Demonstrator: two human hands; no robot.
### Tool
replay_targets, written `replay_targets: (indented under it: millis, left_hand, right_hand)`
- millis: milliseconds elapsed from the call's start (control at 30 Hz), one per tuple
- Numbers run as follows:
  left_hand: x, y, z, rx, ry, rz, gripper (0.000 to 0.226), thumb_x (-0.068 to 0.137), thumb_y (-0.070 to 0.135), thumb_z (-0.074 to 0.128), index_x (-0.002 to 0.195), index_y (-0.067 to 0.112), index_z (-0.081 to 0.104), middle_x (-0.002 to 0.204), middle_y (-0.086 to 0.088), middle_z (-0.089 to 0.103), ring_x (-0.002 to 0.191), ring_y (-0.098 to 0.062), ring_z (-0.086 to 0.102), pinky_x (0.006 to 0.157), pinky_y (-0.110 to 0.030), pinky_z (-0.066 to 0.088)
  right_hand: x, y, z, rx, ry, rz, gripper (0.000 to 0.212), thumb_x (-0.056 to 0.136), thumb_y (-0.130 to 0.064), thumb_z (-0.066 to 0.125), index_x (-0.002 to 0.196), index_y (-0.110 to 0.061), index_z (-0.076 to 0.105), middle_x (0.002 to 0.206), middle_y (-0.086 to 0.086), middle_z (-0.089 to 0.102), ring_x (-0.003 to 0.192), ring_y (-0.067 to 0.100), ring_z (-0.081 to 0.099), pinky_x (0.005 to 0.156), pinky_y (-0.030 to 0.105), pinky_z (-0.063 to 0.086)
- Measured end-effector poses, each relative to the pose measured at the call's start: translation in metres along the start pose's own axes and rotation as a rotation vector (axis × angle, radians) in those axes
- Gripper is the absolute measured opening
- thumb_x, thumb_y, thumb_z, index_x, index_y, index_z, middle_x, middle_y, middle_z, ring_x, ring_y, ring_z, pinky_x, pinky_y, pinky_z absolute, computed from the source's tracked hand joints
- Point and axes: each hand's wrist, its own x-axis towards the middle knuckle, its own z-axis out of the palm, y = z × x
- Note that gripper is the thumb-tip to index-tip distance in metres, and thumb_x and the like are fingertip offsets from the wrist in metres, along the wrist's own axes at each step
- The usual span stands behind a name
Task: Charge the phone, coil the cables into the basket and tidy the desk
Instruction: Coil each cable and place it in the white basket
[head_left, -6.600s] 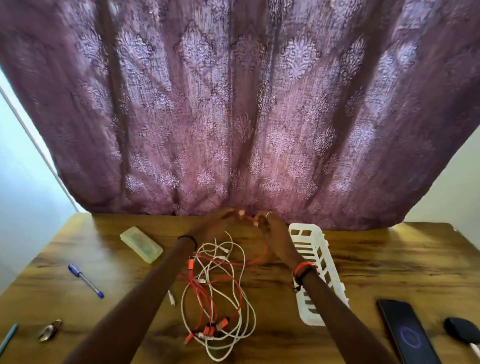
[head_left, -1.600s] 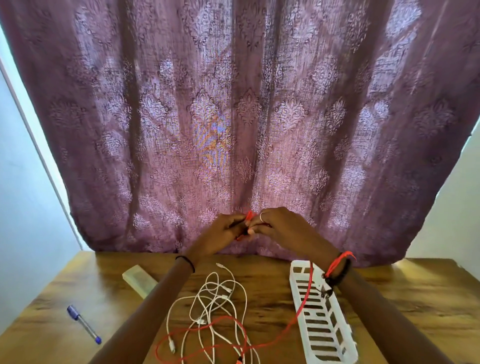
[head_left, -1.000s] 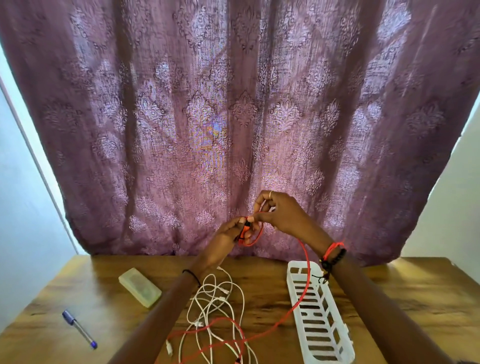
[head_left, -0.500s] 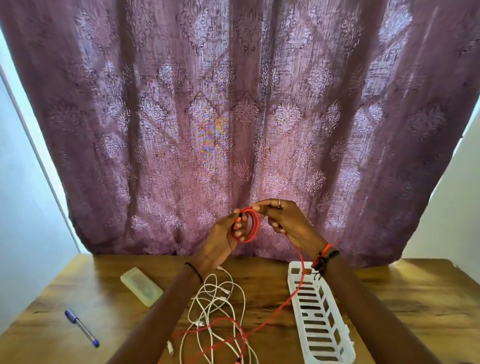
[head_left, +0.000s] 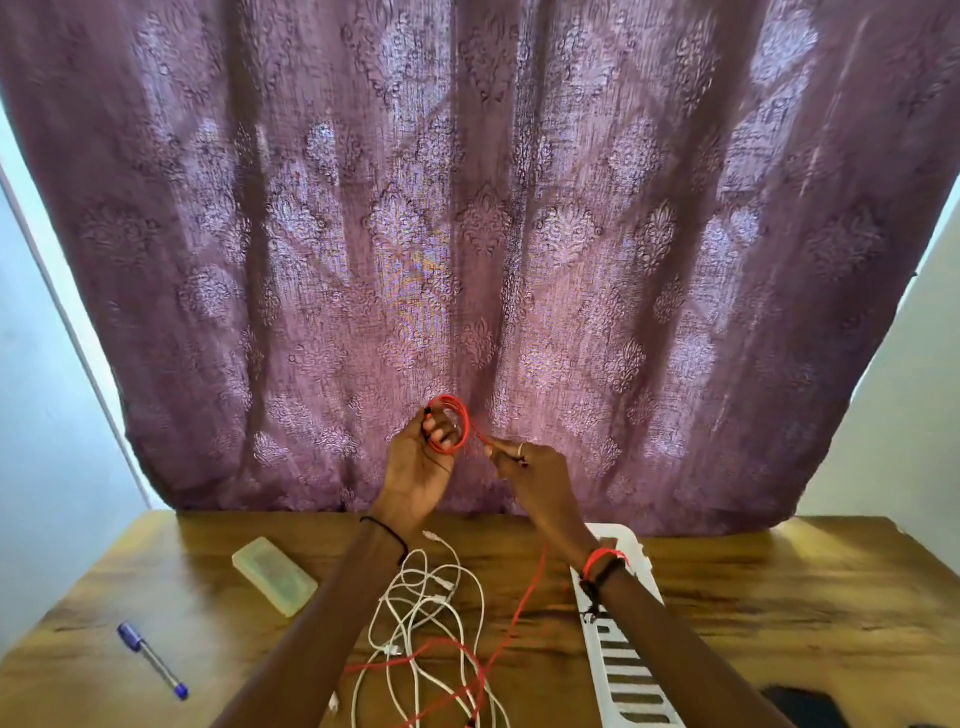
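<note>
Above white cables (head_left: 431, 587) and basket (head_left: 623, 670), left hand (head_left: 415, 467) grips coiled red cable (head_left: 464, 415); right hand (head_left: 535, 473) pinches it.

My wooden desk (head_left: 779, 597) holds a pale green case (head_left: 274, 576), a blue pen (head_left: 153, 660), tangled white cables (head_left: 431, 608), slack red cable (head_left: 447, 642), a white slatted basket (head_left: 623, 670), a dark phone (head_left: 802, 706)

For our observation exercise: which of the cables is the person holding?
The red cable, looped round the left hand's fingers and pinched by the right hand; the white cables lie loose on the desk.
</note>
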Motion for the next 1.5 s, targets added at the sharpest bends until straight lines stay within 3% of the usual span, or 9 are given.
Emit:
replay_targets:
  millis: [233,433,533,667,800,933,1133,1333,1500]
  left_hand:
    - [0.004,-0.009,0.007,0.240,0.071,0.198,0.032,0.101,0.015,0.031,0.104,0.000,0.059,0.055,0.006,0.050,0.043,0.000,0.046,0.047,-0.007,0.040]
    - [0.000,-0.026,0.006,0.913,-0.023,0.346,0.033,0.102,0.020,0.031,0.124,0.010,0.054,0.070,0.005,0.048,0.052,0.004,0.046,0.055,-0.009,0.039]
    - [-0.004,-0.029,0.003,1.193,-0.163,0.374,0.025,0.101,0.024,0.034,0.115,0.024,0.055,0.073,0.003,0.047,0.062,-0.005,0.045,0.060,-0.021,0.038]
    - [-0.001,-0.030,-0.003,1.511,-0.209,0.430,0.039,0.097,0.034,0.036,0.125,0.011,0.050,0.079,0.003,0.050,0.066,-0.013,0.050,0.066,-0.028,0.042]
    - [-0.002,-0.026,-0.004,1.676,-0.278,0.448,0.033,0.100,0.030,0.035,0.124,0.010,0.048,0.109,-0.021,0.057,0.093,-0.033,0.062,0.084,-0.041,0.052]
    - [-0.004,-0.022,-0.002,1.870,-0.388,0.600,0.046,0.097,0.035,0.030,0.115,-0.001,0.052,0.106,-0.020,0.057,0.092,-0.037,0.059,0.079,-0.038,0.048]
    - [0.000,-0.015,0.002,1.987,-0.430,0.509,0.053,0.090,0.036,0.026,0.123,0.004,0.054,0.117,-0.019,0.060,0.105,-0.033,0.058,0.090,-0.035,0.043]
    - [0.003,-0.009,0.006,1.674,-0.480,0.304,0.029,0.095,0.033,0.037,0.080,0.025,0.060,0.074,0.006,0.058,0.073,-0.008,0.054,0.074,-0.031,0.043]
    - [-0.002,-0.004,0.015,1.441,-0.483,0.046,0.028,0.100,0.014,0.035,0.087,0.008,0.059,0.078,0.010,0.059,0.073,0.006,0.051,0.075,-0.008,0.040]
  right_hand:
    - [-0.015,-0.011,0.008,-0.579,-0.186,-0.141,0.027,0.096,-0.025,0.043,0.111,-0.016,0.064,0.104,0.015,0.067,0.100,0.033,0.062,0.081,0.035,0.049]
    - [-0.020,-0.033,0.000,-0.738,-0.259,-0.147,0.027,0.094,-0.010,0.043,0.117,-0.009,0.057,0.114,0.017,0.061,0.110,0.034,0.058,0.085,0.037,0.047]
    - [-0.022,-0.041,-0.003,-0.723,-0.258,-0.112,0.024,0.092,-0.010,0.045,0.113,-0.006,0.057,0.112,0.019,0.061,0.107,0.037,0.059,0.083,0.038,0.047]
    - [-0.019,-0.045,-0.010,-0.606,-0.280,-0.031,0.024,0.089,-0.016,0.053,0.108,-0.002,0.058,0.109,0.022,0.062,0.103,0.036,0.059,0.078,0.036,0.046]
    - [-0.010,-0.039,-0.024,-0.293,-0.385,0.041,0.022,0.080,-0.014,0.064,0.091,0.005,0.066,0.076,0.018,0.068,0.051,-0.001,0.055,0.054,0.025,0.037]
    - [-0.003,-0.030,-0.038,-0.112,-0.374,0.144,0.018,0.078,-0.006,0.063,0.090,0.007,0.068,0.078,0.026,0.067,0.040,0.003,0.043,0.047,0.023,0.036]
    - [0.002,-0.035,-0.056,0.017,-0.333,0.156,0.020,0.084,-0.002,0.059,0.067,-0.009,0.066,0.041,-0.009,0.051,0.035,0.003,0.035,0.035,0.014,0.027]
    - [0.013,-0.029,-0.051,0.060,-0.227,0.149,0.029,0.092,-0.016,0.055,0.063,-0.017,0.060,0.066,0.016,0.052,0.044,0.012,0.032,0.035,0.016,0.024]
    - [0.019,-0.033,-0.051,0.170,-0.223,0.187,0.031,0.092,-0.015,0.056,0.062,-0.011,0.058,0.059,0.012,0.042,0.037,0.009,0.028,0.034,0.011,0.021]
